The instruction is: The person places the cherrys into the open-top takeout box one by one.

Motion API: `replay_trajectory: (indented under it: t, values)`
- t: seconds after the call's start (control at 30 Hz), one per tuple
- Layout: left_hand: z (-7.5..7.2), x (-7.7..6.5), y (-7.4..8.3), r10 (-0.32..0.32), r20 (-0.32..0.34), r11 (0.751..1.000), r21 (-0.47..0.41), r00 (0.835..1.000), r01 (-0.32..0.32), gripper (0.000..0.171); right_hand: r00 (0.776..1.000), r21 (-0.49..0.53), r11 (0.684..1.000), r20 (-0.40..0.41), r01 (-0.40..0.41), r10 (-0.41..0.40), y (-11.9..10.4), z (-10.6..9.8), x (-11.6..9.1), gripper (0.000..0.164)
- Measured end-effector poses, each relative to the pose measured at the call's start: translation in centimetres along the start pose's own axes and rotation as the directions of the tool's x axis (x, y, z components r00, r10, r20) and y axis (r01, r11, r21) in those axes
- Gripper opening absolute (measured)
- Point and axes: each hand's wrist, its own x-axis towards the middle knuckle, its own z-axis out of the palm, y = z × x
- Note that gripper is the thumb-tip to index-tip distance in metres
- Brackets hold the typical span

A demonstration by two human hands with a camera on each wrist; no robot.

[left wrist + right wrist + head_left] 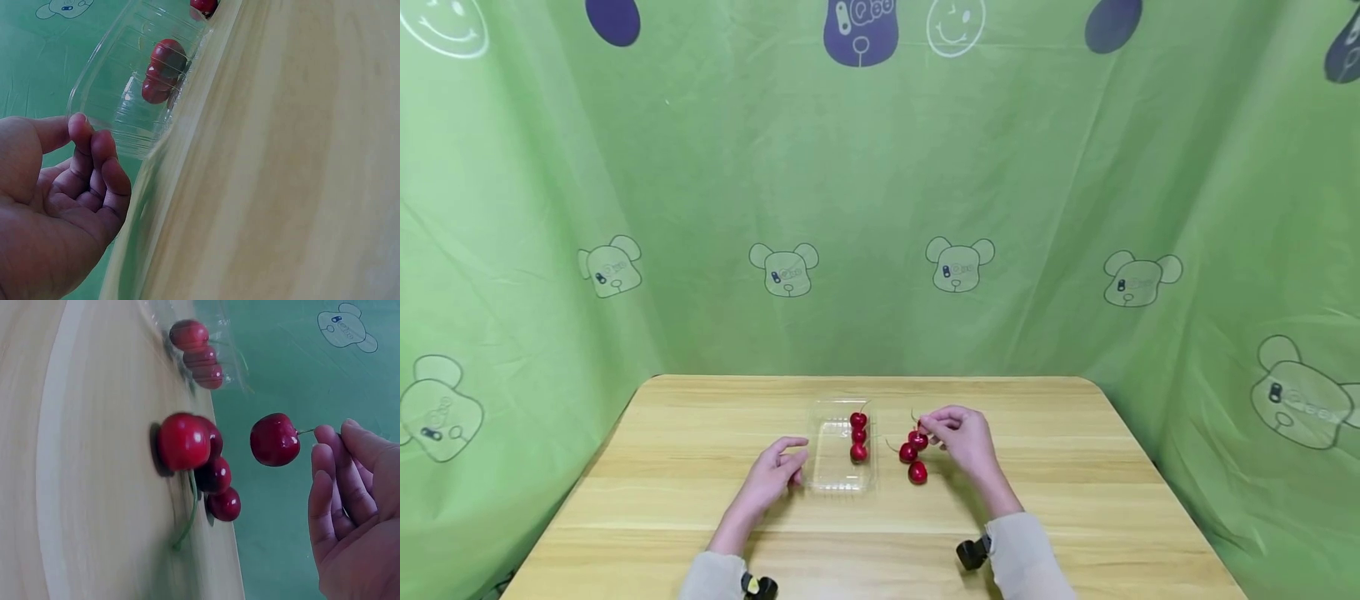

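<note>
My right hand (pixel 958 433) pinches a red cherry (pixel 275 440) by its thin stem, and the fruit hangs off the fingertips. Below and beside it, several loose cherries (pixel 182 442) lie grouped on the table; one shows a long green stem. To their left is a clear plastic container (pixel 833 487) with three cherries (pixel 858 436) in a row along its right side. At the container's left rim, my left hand (pixel 775 471) holds the edge between thumb and index finger, the other fingers curled beneath, as the left wrist view shows.
A light wooden table (pixel 1037 500) carries everything. Green fabric (pixel 880 167) with bear prints hangs behind it and along both sides. Small black devices (pixel 973 552) are worn at both wrists, over light sleeves (pixel 1030 558).
</note>
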Motion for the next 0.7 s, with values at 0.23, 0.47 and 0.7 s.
replay_trajectory:
  t: [0.23,0.47,0.7]
  values:
    - [-0.1,0.1,0.1,-0.002,0.006,1.000,-0.014,1.000,0.003,0.040,1.000,0.055,0.998,0.012,0.009,-0.010,-0.9,0.9,-0.2,0.015]
    - [-0.1,0.1,0.2,0.002,0.013,1.000,-0.018,1.000,-0.002,0.040,1.000,0.070,0.998,0.013,0.007,-0.008,-1.3,1.9,-0.6,0.013]
    - [-0.1,0.1,0.1,0.001,0.014,1.000,-0.024,1.000,-0.001,0.041,1.000,0.095,0.995,0.023,0.017,-0.019,-1.5,2.9,-0.7,0.014]
